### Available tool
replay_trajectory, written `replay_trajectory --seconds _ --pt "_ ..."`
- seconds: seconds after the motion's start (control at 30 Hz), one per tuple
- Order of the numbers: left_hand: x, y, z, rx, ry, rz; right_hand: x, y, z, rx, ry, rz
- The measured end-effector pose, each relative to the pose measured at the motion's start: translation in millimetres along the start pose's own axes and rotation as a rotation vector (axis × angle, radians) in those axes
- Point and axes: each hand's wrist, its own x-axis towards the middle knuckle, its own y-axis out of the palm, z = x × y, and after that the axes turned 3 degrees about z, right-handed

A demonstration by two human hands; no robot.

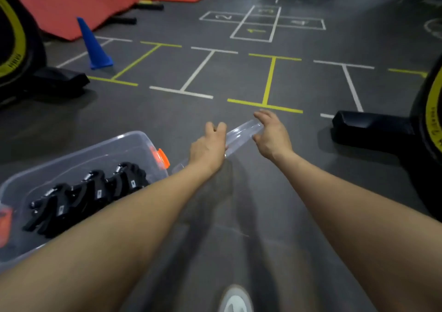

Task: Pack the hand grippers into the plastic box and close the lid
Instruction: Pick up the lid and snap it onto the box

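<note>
Nearest, a white-toed shoe (pixel 235 299) shows at the bottom edge of the dark grey rubber floor (pixel 239 84). Just beyond, at the lower left, sits the clear plastic box (pixel 129 141) with an orange latch (pixel 161 158) on its right end; it stands open, and a row of black spring hand grippers (pixel 88 194) lies inside along its bottom. Two bare forearms reach forward past it. The left hand (pixel 209 147) curls its fingers over the near part of the clear plastic lid (pixel 241 135), which is held on edge to the right of the box, apart from it. The right hand (pixel 271 135) clasps the lid's far end, thumb below and fingers spread above. Farther off, white and yellow tape lines cross the floor, a blue cone (pixel 93 45) stands at the left, and a hopscotch grid (pixel 262 22) lies beyond.
</note>
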Motion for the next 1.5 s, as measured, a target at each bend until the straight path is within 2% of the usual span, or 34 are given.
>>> replay_trajectory --seconds 0.07,0.13,0.2,0.3,0.53,0.63,0.77,0.87,0.97,1.07,1.27,1.5 --pt "-2 -28 11 -0.106 -0.086 -0.083 1 -12 29 0.007 -0.044 -0.020" --pt "-5 -51 32 -0.323 -0.261 -0.169 1 -12 55 -0.005 -0.034 -0.021" --pt "-10 -65 67 -0.553 -0.426 -0.239 -1 -4 77 0.004 0.004 0.031" --pt "-29 -78 121 -0.883 -0.554 -0.340 -6 19 106 0.048 0.049 0.132" --pt "-92 -93 245 -1.247 -0.839 -0.537 -20 103 157 0.008 0.155 0.298" --pt "-119 -96 293 -1.347 -0.977 -0.620 -18 146 172 -0.009 0.196 0.297" --pt "-153 -95 348 -1.390 -1.147 -0.736 -13 188 176 -0.143 0.366 0.184" --pt "-175 -85 386 -1.378 -1.206 -0.743 -5 215 171 -0.141 0.461 0.206" --pt "-186 -72 411 -1.362 -1.232 -0.697 2 240 169 -0.067 0.378 0.286" --pt "-180 -58 421 -1.365 -1.207 -0.606 5 253 170 -0.130 0.279 0.258" --pt "-166 -30 435 -1.006 -1.238 -0.405 12 254 171 -0.202 0.269 0.216" --pt "-161 -9 438 -0.742 -1.185 -0.355 15 257 163 -0.173 0.302 0.225"
